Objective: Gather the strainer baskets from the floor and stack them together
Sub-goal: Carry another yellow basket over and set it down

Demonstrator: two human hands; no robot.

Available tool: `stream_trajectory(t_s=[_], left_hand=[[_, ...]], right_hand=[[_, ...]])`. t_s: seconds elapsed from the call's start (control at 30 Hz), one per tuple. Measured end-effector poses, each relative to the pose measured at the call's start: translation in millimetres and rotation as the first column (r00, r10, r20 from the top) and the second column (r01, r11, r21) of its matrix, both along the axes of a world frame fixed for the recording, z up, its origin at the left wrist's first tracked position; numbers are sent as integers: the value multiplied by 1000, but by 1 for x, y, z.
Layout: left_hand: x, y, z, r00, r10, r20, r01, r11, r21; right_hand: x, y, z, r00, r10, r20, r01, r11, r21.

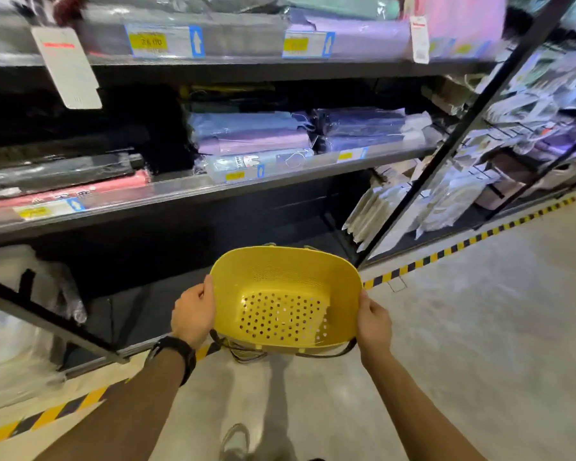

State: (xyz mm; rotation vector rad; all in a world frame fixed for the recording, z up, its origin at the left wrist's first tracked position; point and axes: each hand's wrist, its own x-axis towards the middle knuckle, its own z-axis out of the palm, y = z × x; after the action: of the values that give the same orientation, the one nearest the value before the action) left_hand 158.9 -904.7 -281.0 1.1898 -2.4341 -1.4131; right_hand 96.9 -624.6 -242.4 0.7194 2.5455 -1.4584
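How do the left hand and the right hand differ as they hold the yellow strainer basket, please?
The left hand has a black band on its wrist; the right hand has a bare wrist. The left hand grips the yellow strainer basket at its left rim, the right hand at its right rim. Both curl round the rim, holding the basket tilted above the floor.

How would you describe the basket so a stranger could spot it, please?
Before the dark shelves, above the pale floor, the left hand and right hand grip a basket. It alone is bright yellow and dotted with holes.
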Motion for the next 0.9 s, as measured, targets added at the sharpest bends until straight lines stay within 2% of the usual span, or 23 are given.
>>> stream_trajectory(t_s=[0.37, 0.47, 0.57, 0.7, 0.9], left_hand=[[-71, 32, -30, 961, 276, 13, -275, 960, -42], [-92, 37, -50, 942, 335, 33, -332, 941, -69], [-104, 40, -88, 914, 402, 47, -400, 915, -55], [-113, 43, -156, 861, 496, 113, -497, 867, -16], [-105, 44, -237, 851, 512, 116, -506, 859, -79]], right_hand=[[-161, -3, -53, 957, 267, 114, -260, 963, -72], [-193, -5, -74, 929, 361, 81, -354, 931, -90], [-222, -11, -105, 907, 406, 113, -392, 911, -131], [-241, -27, -164, 906, 365, 213, -356, 931, -82], [-240, -35, -242, 887, 313, 339, -283, 950, -136]])
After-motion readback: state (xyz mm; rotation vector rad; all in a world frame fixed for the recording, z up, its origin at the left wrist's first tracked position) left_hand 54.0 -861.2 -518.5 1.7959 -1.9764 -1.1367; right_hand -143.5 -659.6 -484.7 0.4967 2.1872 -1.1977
